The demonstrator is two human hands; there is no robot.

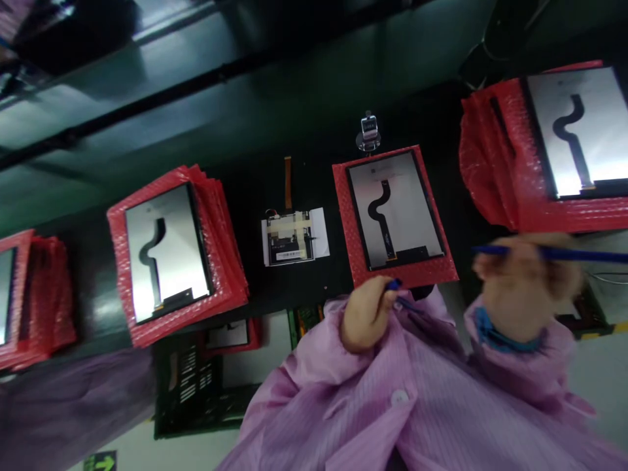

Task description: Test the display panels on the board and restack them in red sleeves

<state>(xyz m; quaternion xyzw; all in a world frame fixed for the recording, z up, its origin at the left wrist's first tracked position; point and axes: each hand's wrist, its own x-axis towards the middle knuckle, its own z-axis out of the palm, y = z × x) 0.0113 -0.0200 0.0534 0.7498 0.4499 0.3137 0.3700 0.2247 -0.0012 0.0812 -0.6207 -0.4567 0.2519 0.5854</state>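
My left hand [367, 313] is closed on a small blue piece [394, 284], its kind unclear, at the lower edge of a display panel [405, 212]. That panel lies back up on red bubble wrap [350, 242], with a dark curved flex cable [380, 216] across it. To the right, my right hand [523, 281], smeared by motion, is wrapped round a long thin blue rod [579, 255]. The rod sticks out on both sides of the fingers, below a stack of red bubble-wrap sheets [534, 219] topped by another display panel [598, 124].
A small circuit assembly [289, 239] with an orange flex strip [288, 183] lies left of centre. Farther left is another panel [169, 255] on stacked wrap. A metal fixture [368, 133] stands behind the middle panel. Below the bench edge is a dark crate [196, 412]; a person's sleeve [78, 405] is at left.
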